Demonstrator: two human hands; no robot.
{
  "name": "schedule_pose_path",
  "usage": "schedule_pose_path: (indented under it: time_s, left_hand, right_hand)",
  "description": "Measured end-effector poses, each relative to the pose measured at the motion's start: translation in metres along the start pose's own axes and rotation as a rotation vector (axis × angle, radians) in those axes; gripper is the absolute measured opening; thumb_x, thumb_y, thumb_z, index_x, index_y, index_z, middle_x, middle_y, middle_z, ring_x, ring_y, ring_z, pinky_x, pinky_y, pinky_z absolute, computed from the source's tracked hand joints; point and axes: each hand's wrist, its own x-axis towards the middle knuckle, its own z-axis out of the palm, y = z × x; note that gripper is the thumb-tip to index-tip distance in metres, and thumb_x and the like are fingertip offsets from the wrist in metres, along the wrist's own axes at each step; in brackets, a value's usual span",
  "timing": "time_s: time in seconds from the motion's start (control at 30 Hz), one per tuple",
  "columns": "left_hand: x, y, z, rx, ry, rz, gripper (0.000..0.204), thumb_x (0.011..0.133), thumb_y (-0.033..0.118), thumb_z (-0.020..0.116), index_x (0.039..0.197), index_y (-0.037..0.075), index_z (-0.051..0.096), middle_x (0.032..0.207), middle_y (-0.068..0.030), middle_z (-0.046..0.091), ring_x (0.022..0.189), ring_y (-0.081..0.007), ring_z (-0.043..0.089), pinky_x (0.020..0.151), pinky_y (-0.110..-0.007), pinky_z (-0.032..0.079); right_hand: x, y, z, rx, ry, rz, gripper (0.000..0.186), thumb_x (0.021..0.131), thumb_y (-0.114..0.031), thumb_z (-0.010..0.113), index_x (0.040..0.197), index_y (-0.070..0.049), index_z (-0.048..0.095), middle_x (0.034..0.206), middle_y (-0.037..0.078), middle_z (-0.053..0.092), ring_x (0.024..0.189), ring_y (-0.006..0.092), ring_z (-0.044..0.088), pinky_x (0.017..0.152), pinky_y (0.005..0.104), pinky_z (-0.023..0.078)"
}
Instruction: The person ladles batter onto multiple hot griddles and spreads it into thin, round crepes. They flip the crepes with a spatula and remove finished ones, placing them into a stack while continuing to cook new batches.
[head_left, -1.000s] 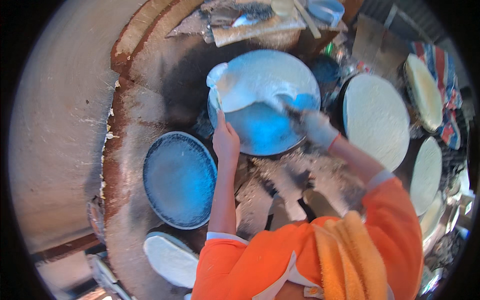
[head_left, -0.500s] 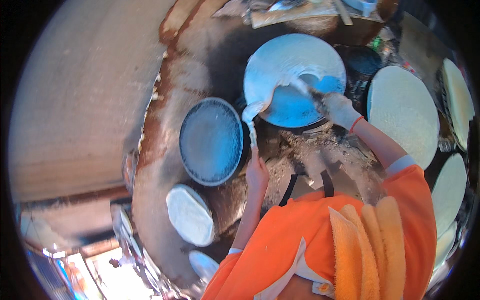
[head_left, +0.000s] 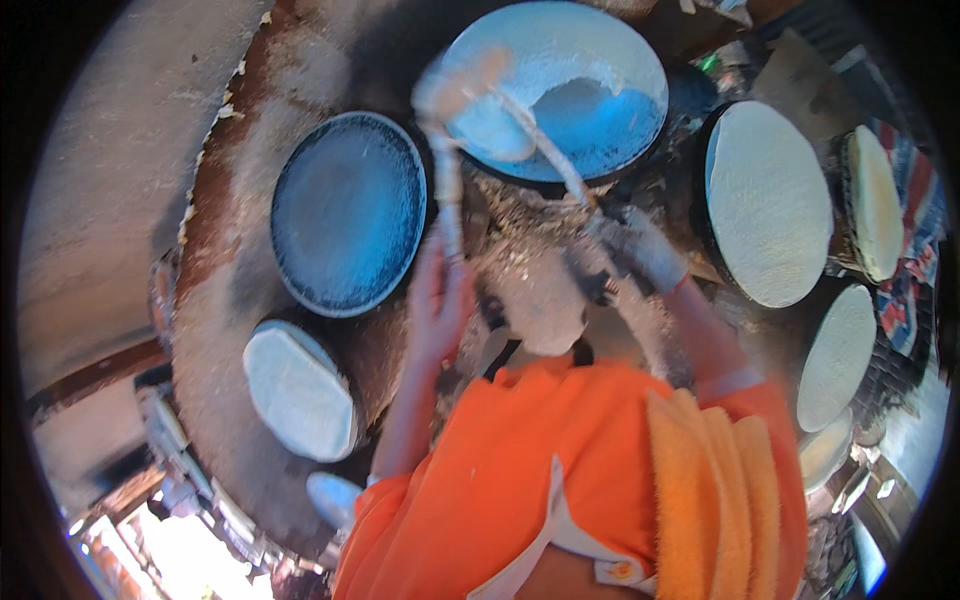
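Note:
My left hand (head_left: pixel 440 300), bare and smeared by motion, is closed on the handle of a batter-coated paddle (head_left: pixel 450 195). The paddle's blurred head is over the left rim of a large round pan (head_left: pixel 620 115) of pale batter. My right hand (head_left: pixel 648 250), in a dirty whitish glove, grips a long-handled stick tool (head_left: pixel 550 153) just outside the pan's near edge. That tool slants up and left over the pan; its far end meets the paddle's blur, and its shape is unclear. A dark bare patch shows on the pan's right part.
An empty dark griddle (head_left: pixel 350 215) sits to the left, with a flatbread-topped griddle (head_left: pixel 300 390) nearer me. On the right are a large pale flatbread (head_left: pixel 768 205), a thick-edged one (head_left: pixel 873 205) and another (head_left: pixel 836 358). A wall (head_left: pixel 130 200) rises at far left.
The view has shifted, and the pan sits higher in it. The left hand's paddle has moved over the pan's left rim. My right hand has drawn back from the batter toward me.

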Motion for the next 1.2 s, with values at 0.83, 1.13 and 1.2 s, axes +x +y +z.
schedule_pose_path:
  time_s: [0.83,1.13,1.2]
  left_hand:
    - [-0.147,0.002,-0.110,-0.396,0.257,-0.210,0.014,0.082,0.014,0.035,0.092,0.006,0.042,0.055,0.0006,0.036,0.032,-0.0066,0.027,0.030,-0.021,0.026]
    - [-0.111,-0.008,-0.073,-0.440,0.043,-0.286,0.014,0.080,0.013,0.034,0.090,0.006,0.042,0.053,-0.0001,0.035,0.033,-0.0069,0.025,0.031,-0.022,0.024]
    - [-0.091,-0.012,-0.066,-0.436,-0.010,-0.307,0.014,0.080,0.012,0.034,0.090,0.006,0.042,0.053,0.0002,0.034,0.033,-0.0069,0.024,0.032,-0.022,0.024]
  right_hand:
    - [0.040,0.065,0.135,0.362,0.587,-0.241,0.022,0.089,-0.036,0.050,0.085,-0.014,0.049,0.055,-0.002,0.043,0.039,0.0092,0.039,0.035,0.0276,0.038]
    - [0.043,0.059,0.143,0.081,0.478,-0.078,0.031,0.088,-0.039,0.048,0.076,-0.012,0.046,0.055,-0.001,0.045,0.037,0.0120,0.040,0.035,0.0289,0.036]
    - [0.066,0.128,0.101,-0.068,0.517,-0.180,0.033,0.087,-0.041,0.049,0.073,-0.012,0.047,0.053,-0.001,0.045,0.036,0.0114,0.040,0.033,0.0285,0.035]
